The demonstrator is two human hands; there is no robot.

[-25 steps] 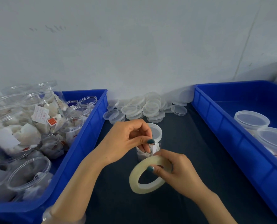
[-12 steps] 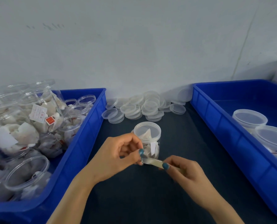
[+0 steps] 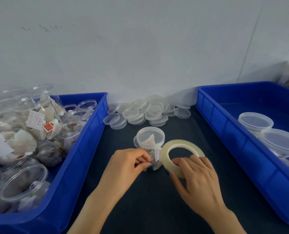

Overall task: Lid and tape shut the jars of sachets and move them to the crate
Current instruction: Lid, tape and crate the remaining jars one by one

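A small clear jar of sachets (image 3: 150,142) with a lid on stands upright on the dark table, centre. My left hand (image 3: 127,168) pinches the free end of the tape low against the jar's front. My right hand (image 3: 196,181) grips a roll of clear tape (image 3: 182,149), tilted up just right of the jar, fingers through its hole. A blue crate (image 3: 228,130) at the right holds two lidded jars (image 3: 255,122). Another blue crate (image 3: 83,149) at the left is packed with open jars of sachets (image 3: 37,115).
A heap of loose clear lids (image 3: 147,112) lies against the wall behind the jar. The wall runs close behind the table. Dark tabletop (image 3: 148,200) shows between the two crates, around my forearms.
The tape roll went from edge-on and low in front of the jar to raised and tilted at the jar's right. My left hand stayed pinching the tape end at the jar.
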